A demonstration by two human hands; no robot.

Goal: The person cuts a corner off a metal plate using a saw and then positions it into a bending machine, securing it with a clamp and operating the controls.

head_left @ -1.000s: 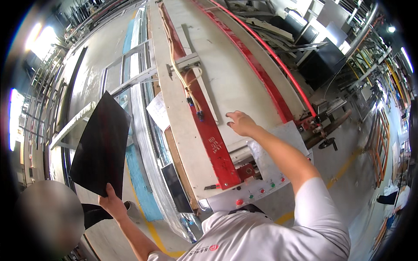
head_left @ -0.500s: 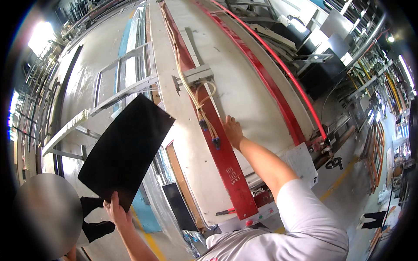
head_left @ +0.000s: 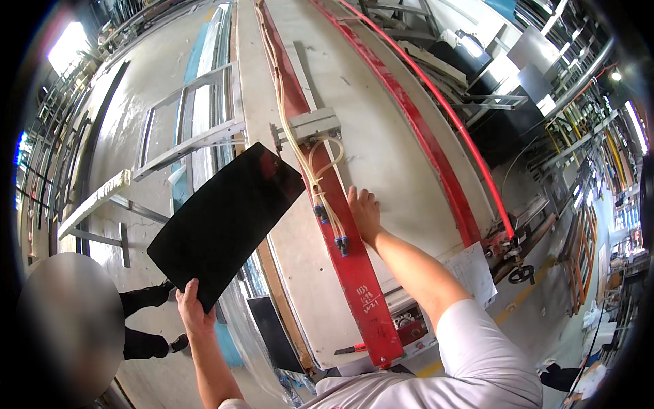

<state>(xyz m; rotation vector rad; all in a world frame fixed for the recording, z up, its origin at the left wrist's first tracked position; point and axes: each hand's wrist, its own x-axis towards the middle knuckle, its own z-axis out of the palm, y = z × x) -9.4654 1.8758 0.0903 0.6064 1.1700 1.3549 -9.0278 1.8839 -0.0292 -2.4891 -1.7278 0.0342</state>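
A large black rectangular panel (head_left: 225, 221) is gripped at its lower edge by my left hand (head_left: 195, 310), thumb on its face. The panel is tilted, its upper right corner reaching over the edge of a long pale table (head_left: 300, 259). My right hand (head_left: 364, 211) rests on the tabletop just right of a red metal beam (head_left: 368, 303), fingers spread and nothing in them. On the beam, beige air hoses (head_left: 279, 102) run down to blue fittings (head_left: 340, 244), past a grey metal block (head_left: 313, 126).
A metal frame rack (head_left: 191, 146) stands left of the table, and another dark panel (head_left: 272, 334) leans below. At the table's near end lies a red cutter (head_left: 351, 349). A red pipe (head_left: 449, 109) and a black handwheel (head_left: 522, 274) are at right. Another person (head_left: 146, 344) stands at left.
My left hand has brought the black panel rightward, its corner now over the table's edge. My right hand stays by the red beam. The person at left has shifted their legs.
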